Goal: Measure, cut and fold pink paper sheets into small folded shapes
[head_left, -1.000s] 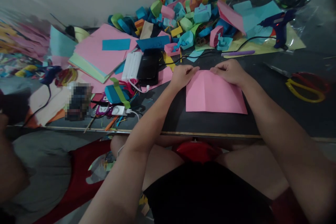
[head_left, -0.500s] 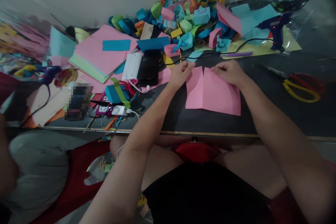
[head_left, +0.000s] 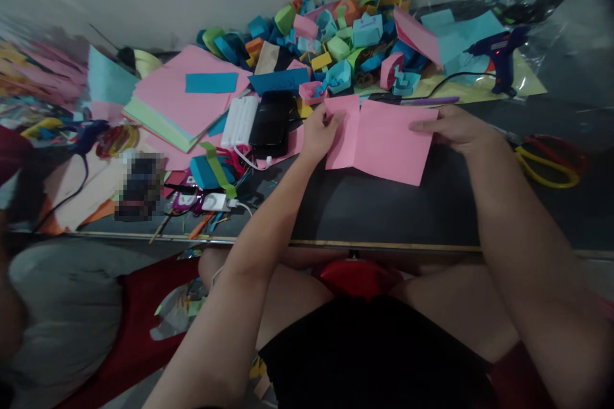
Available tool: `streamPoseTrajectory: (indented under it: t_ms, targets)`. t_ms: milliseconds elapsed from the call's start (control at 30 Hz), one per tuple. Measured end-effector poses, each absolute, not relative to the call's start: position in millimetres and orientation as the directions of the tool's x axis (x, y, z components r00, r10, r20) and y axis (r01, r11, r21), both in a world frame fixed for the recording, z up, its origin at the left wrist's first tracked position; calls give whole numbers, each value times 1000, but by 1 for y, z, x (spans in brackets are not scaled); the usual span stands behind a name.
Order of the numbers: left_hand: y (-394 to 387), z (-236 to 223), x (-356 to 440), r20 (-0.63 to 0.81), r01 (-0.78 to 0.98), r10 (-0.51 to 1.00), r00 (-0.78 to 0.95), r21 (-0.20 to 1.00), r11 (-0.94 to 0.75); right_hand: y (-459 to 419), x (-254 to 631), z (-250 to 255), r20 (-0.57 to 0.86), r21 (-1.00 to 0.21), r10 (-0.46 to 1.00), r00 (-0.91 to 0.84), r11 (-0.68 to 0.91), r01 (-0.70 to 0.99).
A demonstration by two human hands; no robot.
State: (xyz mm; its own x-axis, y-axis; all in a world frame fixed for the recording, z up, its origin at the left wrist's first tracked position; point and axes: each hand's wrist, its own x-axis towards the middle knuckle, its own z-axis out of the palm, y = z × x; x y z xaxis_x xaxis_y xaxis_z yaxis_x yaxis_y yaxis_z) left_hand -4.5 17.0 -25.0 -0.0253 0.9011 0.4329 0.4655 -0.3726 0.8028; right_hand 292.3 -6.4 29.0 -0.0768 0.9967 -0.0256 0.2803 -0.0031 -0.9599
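A creased sheet of pink paper point(head_left: 391, 140) is held up over the dark table in front of me, its fold running from top to bottom left of its middle. A short split shows at the upper end of that fold. My left hand point(head_left: 320, 134) is closed on the sheet's left side, with some fingers hidden behind it. At the upper right edge my right hand point(head_left: 448, 126) pinches the paper between thumb and fingers.
Scissors point(head_left: 549, 163) lie to the right, below a blue glue gun point(head_left: 501, 61) and its cable. Small folded paper shapes point(head_left: 336, 45) are heaped at the back. Leftward are a black phone point(head_left: 272, 124), a white power bank point(head_left: 240, 121), stacked paper point(head_left: 192, 108) and a seated person point(head_left: 67, 307).
The split at the top of the fold appeared between the earlier frames. Now the sheet is raised and tilted, and my right hand has slid out to its right edge.
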Motion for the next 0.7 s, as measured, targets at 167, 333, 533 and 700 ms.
streamPoseTrajectory:
  t_ms: [167,333,533,700]
  targets:
    - [15,-26,-7,489,461,867,-96,794,-397,1,261,6,-1,-998,979,205,-15,66]
    - [24,-38,-12,462,508,876,-135,792,-339,7,264,-14,317,-838,921,226,160,522]
    - [28,-40,-11,427,562,894,-138,777,-284,9,268,-18,334,-818,914,232,158,553]
    - [28,-40,-11,464,576,873,-151,759,-303,8,265,-16,324,-815,917,233,146,561]
